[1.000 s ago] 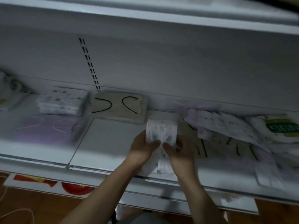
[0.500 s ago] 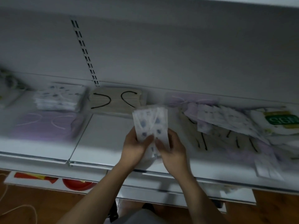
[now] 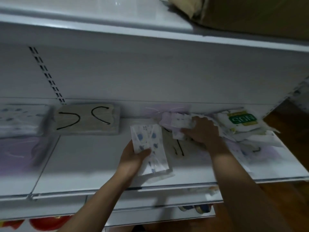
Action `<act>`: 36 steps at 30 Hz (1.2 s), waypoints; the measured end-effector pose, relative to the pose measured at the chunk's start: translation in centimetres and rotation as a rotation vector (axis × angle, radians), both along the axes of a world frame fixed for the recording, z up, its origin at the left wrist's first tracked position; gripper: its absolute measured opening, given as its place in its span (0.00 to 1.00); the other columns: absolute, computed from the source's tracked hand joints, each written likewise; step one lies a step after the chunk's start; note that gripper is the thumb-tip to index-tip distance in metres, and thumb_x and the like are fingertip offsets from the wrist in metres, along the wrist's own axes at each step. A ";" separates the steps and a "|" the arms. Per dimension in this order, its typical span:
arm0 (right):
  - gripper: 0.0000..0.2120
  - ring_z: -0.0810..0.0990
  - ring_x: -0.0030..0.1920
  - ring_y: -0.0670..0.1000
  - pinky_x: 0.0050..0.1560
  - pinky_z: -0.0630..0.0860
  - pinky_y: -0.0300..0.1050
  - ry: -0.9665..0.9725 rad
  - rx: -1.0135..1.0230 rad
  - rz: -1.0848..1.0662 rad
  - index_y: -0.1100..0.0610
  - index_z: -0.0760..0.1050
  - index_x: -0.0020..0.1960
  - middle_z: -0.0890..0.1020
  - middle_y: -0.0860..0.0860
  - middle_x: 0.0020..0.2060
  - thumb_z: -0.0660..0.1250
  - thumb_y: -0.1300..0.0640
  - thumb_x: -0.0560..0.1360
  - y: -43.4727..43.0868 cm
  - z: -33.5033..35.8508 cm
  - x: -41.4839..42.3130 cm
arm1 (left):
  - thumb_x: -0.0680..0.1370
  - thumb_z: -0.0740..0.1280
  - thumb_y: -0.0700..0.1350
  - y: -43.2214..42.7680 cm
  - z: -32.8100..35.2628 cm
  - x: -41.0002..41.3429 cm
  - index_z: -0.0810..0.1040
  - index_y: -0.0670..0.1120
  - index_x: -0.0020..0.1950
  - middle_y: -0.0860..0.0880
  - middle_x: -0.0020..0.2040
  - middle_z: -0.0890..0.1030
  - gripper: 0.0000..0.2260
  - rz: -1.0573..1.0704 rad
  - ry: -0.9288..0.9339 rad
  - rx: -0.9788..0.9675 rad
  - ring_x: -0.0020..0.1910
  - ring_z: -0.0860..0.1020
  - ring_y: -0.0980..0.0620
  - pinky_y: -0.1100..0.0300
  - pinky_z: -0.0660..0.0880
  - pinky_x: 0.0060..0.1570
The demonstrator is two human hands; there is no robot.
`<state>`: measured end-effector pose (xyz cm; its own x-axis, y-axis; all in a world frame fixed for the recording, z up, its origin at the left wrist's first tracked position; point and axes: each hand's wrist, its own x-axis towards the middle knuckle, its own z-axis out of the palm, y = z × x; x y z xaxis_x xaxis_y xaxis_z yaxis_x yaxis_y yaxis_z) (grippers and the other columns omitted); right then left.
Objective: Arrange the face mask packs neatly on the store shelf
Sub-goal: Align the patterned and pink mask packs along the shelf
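My left hand [image 3: 133, 157] grips the blue-printed mask packs [image 3: 148, 139] at centre frame; my right hand [image 3: 203, 131] clutches a pack [image 3: 180, 123] in the right-side pile [image 3: 242, 133].

1. Dim overall; the white lower shelf [image 3: 80, 164] reads grey-blue.
2. Light from above: soft glare on the glossy upper shelf [image 3: 100, 12], top left.
3. Upper shelf shades the back panel [image 3: 150, 72] and the rear of the lower shelf.
4. Blur heaviest at left: mask stacks [image 3: 21, 119] smeared. Loose pile [image 3: 247, 131] at right soft too.
5. Sharpest at centre: beige pack [image 3: 87, 121], printed packs [image 3: 148, 144].
6. Wide-angle bend: shelf edges bow and tilt toward the right border.
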<state>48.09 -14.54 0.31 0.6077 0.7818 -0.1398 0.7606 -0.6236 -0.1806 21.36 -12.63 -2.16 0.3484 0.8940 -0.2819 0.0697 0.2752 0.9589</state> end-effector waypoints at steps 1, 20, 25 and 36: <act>0.40 0.69 0.68 0.61 0.67 0.67 0.58 0.024 0.016 -0.007 0.51 0.66 0.71 0.70 0.58 0.69 0.65 0.29 0.67 0.2 0.2 0.2 | 0.76 0.70 0.36 0.0 0.0 0.0 0.78 0.50 0.59 0.52 0.52 0.85 0.15 0.003 0.001 -0.001 0.49 0.84 0.52 0.55 0.79 0.51; 0.19 0.81 0.34 0.60 0.30 0.70 0.46 -0.497 0.780 0.303 0.61 0.80 0.50 0.84 0.59 0.39 0.52 0.55 0.82 -2.0 1.4 -3.6 | 0.77 0.61 0.34 1.1 2.2 0.6 0.78 0.39 0.53 0.40 0.45 0.84 0.08 -0.081 -0.153 -0.416 0.38 0.83 0.45 0.56 0.80 0.37; 0.19 0.83 0.53 0.54 0.53 0.79 0.47 -0.266 0.983 0.838 0.59 0.83 0.51 0.85 0.56 0.50 0.52 0.65 0.79 -4.6 0.1 -11.6 | 0.75 0.63 0.56 4.2 2.8 -1.4 0.78 0.36 0.61 0.35 0.56 0.80 0.26 -0.176 -0.507 -0.898 0.51 0.81 0.39 0.46 0.79 0.52; 0.21 0.65 0.73 0.54 0.75 0.57 0.53 -0.237 0.595 1.173 0.53 0.77 0.64 0.74 0.56 0.68 0.65 0.64 0.72 -5.6 -2.0 -12.6 | 0.70 0.73 0.41 3.7 2.2 -3.5 0.80 0.37 0.59 0.38 0.55 0.83 0.19 -0.331 -0.066 -0.296 0.52 0.82 0.41 0.48 0.77 0.55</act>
<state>35.53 -20.17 -1.66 -0.4989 0.7595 0.4175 0.8396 0.5430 0.0155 17.90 -8.97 0.08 0.6281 0.6154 -0.4762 0.1416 0.5113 0.8476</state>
